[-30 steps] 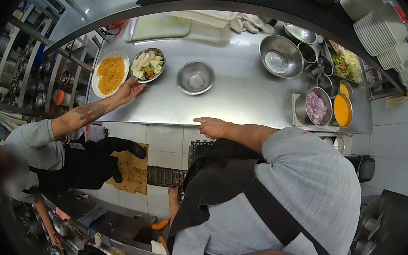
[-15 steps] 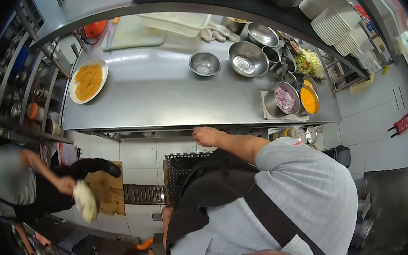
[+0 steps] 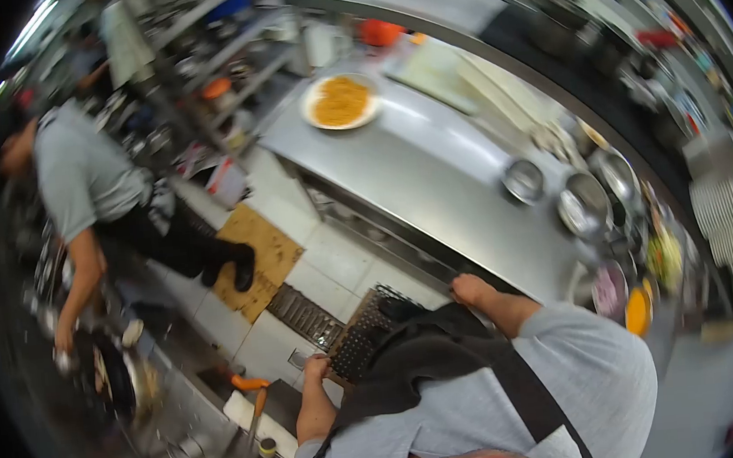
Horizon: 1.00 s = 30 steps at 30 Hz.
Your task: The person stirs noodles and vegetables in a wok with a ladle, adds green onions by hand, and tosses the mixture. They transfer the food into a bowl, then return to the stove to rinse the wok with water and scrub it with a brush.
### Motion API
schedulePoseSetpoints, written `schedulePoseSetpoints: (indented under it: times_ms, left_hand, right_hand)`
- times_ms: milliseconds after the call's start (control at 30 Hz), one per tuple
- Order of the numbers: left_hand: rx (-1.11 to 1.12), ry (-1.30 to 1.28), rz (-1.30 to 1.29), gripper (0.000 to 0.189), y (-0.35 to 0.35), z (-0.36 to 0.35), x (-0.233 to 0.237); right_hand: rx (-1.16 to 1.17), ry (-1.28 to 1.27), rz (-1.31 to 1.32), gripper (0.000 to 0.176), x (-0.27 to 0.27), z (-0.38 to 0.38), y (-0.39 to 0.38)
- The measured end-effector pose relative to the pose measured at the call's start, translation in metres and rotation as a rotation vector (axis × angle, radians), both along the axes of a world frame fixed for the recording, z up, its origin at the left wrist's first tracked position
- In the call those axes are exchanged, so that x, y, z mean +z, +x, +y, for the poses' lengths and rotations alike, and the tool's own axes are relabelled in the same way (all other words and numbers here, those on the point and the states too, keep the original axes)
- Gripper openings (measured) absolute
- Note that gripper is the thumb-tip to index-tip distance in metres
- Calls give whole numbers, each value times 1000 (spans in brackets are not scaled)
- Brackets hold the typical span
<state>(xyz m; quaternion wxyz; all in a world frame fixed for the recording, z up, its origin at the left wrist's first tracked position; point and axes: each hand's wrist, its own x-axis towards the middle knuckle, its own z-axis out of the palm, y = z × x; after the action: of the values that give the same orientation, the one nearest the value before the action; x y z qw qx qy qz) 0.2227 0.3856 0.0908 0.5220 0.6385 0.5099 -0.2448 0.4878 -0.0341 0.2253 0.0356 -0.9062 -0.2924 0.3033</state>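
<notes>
My right hand (image 3: pixel 470 291) is at the front edge of the steel counter (image 3: pixel 432 175), its fingers curled in and nothing visible in them. Lower to the left, my left hand (image 3: pixel 316 369) hangs beside my dark apron, near the black rubber mat (image 3: pixel 367 329); its fingers are too small and blurred to read. A white oval plate (image 3: pixel 311 116) of orange-yellow food lies at the counter's far left end. Metal bowls (image 3: pixel 524 182) stand further right, near a pot of sliced pink onion (image 3: pixel 607 291) and a container of orange liquid (image 3: pixel 639 311).
A co-worker (image 3: pixel 91 166) leans over the stove at the left, an arm reaching toward a pan (image 3: pixel 116 373). A ladle (image 3: pixel 249 431) lies by the lower-left cooking line. An overhead shelf (image 3: pixel 452 12) crosses above the counter; stacked white dishes (image 3: pixel 718 216) are at the right.
The view has swung left, showing more of the stove. My left hand has come into sight. The co-worker now bends over the stove, and the pale cloth-like item in their hand no longer shows there.
</notes>
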Motion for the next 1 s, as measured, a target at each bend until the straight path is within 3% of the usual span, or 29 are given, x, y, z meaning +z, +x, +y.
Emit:
schedulePoseSetpoints:
  times_ms: [33, 100, 167, 233, 333, 467, 533, 700, 833, 900, 933, 967, 1000]
  left_hand:
    - [8, 20, 16, 31, -7, -5, 5]
    - [48, 33, 63, 26, -37, -15, -29]
    - [-301, 83, 171, 21, -66, -23, -54]
    - [-445, 196, 53, 16, -99, -53, -54]
    - [-289, 116, 62, 16, -120, -83, -24]
    - [-163, 100, 62, 16, -112, -99, 1]
    - [-117, 110, 52, 16, -105, -103, 5]
    - [-1, 173, 24, 15, -79, -101, -17]
    - [24, 251, 0, 15, -56, -112, -43]
    - [581, -168, -23, 14, -35, -105, -48]
    - [545, -67, 40, 15, -7, -115, 30]
    - [561, -69, 30, 15, 3, -116, 61]
    - [350, 15, -14, 16, 11, -118, 79]
  right_hand:
    - [43, 55, -2, 24, -7, 13, 12]
    - [100, 17, -4, 24, -2, 46, 31]
    - [162, 32, 27, 30, 18, 80, 45]
    - [200, 195, 16, 30, 11, 102, 59]
    - [244, 252, 61, 32, 23, 130, 72]
    - [308, 299, 26, 32, -6, 126, 89]
    - [386, 197, 47, 31, -13, 118, 98]
    - [541, 3, 90, 28, -14, 105, 121]
    - [573, 237, 104, 30, -23, 103, 129]
    - [512, 172, 177, 30, 0, 112, 128]
    - [524, 205, 184, 31, -14, 113, 133]
    - [541, 202, 177, 31, -16, 113, 136]
    - [567, 246, 154, 30, -16, 115, 138]
